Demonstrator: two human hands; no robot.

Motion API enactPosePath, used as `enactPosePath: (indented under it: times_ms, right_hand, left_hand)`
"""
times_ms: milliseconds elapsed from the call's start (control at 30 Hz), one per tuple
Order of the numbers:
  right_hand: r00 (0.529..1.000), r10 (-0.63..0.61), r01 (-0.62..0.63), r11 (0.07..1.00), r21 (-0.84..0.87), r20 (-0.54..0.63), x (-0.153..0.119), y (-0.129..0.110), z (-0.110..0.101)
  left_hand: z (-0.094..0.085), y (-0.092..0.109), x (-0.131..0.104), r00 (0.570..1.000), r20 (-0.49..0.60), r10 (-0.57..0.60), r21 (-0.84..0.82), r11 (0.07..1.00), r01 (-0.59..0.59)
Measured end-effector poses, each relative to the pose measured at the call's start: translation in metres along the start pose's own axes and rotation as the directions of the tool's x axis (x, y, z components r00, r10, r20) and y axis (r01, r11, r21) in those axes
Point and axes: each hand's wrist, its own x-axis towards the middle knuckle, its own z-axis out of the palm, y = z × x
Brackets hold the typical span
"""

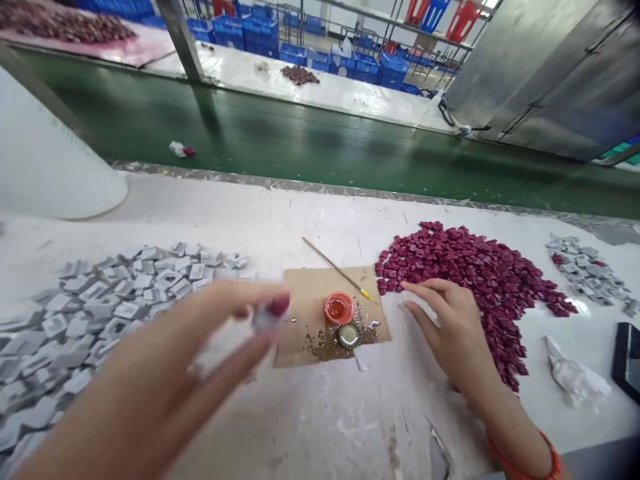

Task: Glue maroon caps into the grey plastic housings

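My left hand (165,360), blurred by motion, is closed on a small grey block (263,319) with a maroon tip at its end. It hovers between the heap of grey blocks (145,287) and a brown cardboard sheet (303,283). My right hand (457,327) has thumb and forefinger apart at the near left edge of the pile of maroon pieces (450,257); its fingertip is close to one piece, and I cannot tell whether it touches. On the cardboard are a red cup of liquid (339,308), a bottle cap (349,335) and a thin brush (337,268) with a yellow end.
A green conveyor belt (300,143) runs behind the white table (320,220). A large white cylinder (55,147) stands at left. Farther right lie mixed grey and maroon pieces (587,267), a crumpled white bag (575,377) and a black object (627,360).
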Motion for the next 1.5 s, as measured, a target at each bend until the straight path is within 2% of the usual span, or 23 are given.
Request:
enactPosePath:
  times_ms: [33,100,167,233,333,433,500,567,633,700,733,800,867,933,1000,1100,1200,1300,1367,1433,1500]
  right_hand:
    - [1.0,-0.004,0.005,1.0,-0.017,0.022,0.003,0.004,0.006]
    - [0.999,-0.003,0.005,0.999,-0.039,0.033,0.007,0.006,0.016]
    - [1.0,-0.023,0.024,0.998,-0.056,0.018,0.006,0.004,0.021]
    - [0.998,-0.061,0.06,0.997,-0.054,-0.011,0.004,0.003,0.023]
    - [0.99,-0.133,0.131,0.991,-0.039,-0.04,0.003,0.011,0.025]
    - [0.98,-0.196,0.195,0.98,-0.028,-0.03,0.001,0.027,0.034]
    - [0.974,-0.222,0.221,0.975,-0.016,-0.035,-0.004,0.037,0.043]
    - [0.971,-0.238,0.239,0.971,0.029,-0.023,-0.014,0.044,0.051]
    - [0.974,-0.225,0.222,0.971,0.089,0.028,-0.026,0.045,0.052]
    - [0.97,-0.221,0.206,0.969,0.14,0.1,-0.034,0.041,0.044]
    - [0.969,-0.219,0.202,0.967,0.152,0.11,-0.035,0.039,0.037]
    - [0.982,-0.174,0.162,0.977,0.136,0.079,-0.03,0.033,0.022]
    - [0.999,-0.04,0.04,0.998,0.039,0.009,-0.018,0.029,0.011]
    - [0.998,0.059,-0.06,0.992,-0.114,-0.009,-0.008,0.028,0.009]
    - [0.993,0.105,-0.094,0.975,-0.2,0.045,-0.006,0.027,0.014]
    - [0.989,0.066,-0.044,0.986,-0.162,0.133,-0.016,0.018,0.02]
    - [0.977,-0.048,0.057,0.998,-0.037,0.206,-0.029,0.005,0.01]
    - [0.953,-0.153,0.139,0.988,0.07,0.262,-0.042,0.001,-0.012]
    - [0.958,-0.15,0.13,0.987,0.099,0.244,-0.056,0.005,-0.027]
    - [0.982,-0.024,0.01,0.997,0.074,0.189,-0.075,0.012,-0.036]
    - [0.979,0.154,-0.155,0.988,-0.001,0.134,-0.095,0.017,-0.038]
  left_hand:
    - [-0.001,-0.003,0.032,1.0,0.008,-0.003,0.01,1.0,0.003]
    - [0.009,-0.008,0.099,0.995,0.085,-0.06,0.024,0.998,0.058]
    - [0.031,-0.016,0.16,0.981,0.129,-0.146,0.077,0.988,0.137]
    - [0.057,-0.027,0.208,0.969,0.163,-0.186,0.148,0.976,0.162]
    - [0.088,-0.043,0.251,0.951,0.21,-0.228,0.24,0.955,0.176]
    - [0.098,-0.046,0.262,0.942,0.237,-0.238,0.293,0.942,0.165]
    - [0.089,-0.042,0.251,0.944,0.246,-0.221,0.304,0.942,0.142]
    - [0.067,-0.037,0.225,0.946,0.273,-0.174,0.298,0.95,0.089]
    - [0.039,-0.032,0.185,0.934,0.339,-0.108,0.287,0.958,0.007]
    - [0.013,-0.03,0.138,0.901,0.43,-0.055,0.286,0.955,-0.078]
    - [0.003,-0.031,0.115,0.883,0.467,-0.037,0.291,0.95,-0.114]
    - [-0.007,-0.039,0.074,0.873,0.487,-0.012,0.316,0.935,-0.163]
    - [-0.006,-0.055,0.045,0.887,0.462,0.019,0.339,0.92,-0.196]
    - [0.0,-0.073,0.029,0.902,0.424,0.077,0.362,0.899,-0.247]
    - [0.006,-0.089,0.023,0.908,0.389,0.155,0.382,0.87,-0.312]
    - [0.007,-0.102,0.019,0.903,0.357,0.239,0.414,0.826,-0.382]
    - [0.002,-0.102,0.012,0.904,0.339,0.261,0.402,0.829,-0.39]
    - [-0.004,-0.094,-0.003,0.933,0.274,0.232,0.335,0.887,-0.319]
    - [-0.007,-0.088,-0.019,0.958,0.234,0.168,0.283,0.93,-0.233]
    - [-0.008,-0.083,-0.039,0.975,0.202,0.089,0.214,0.968,-0.133]
    - [-0.005,-0.078,-0.061,0.982,0.187,0.0,0.147,0.989,-0.028]
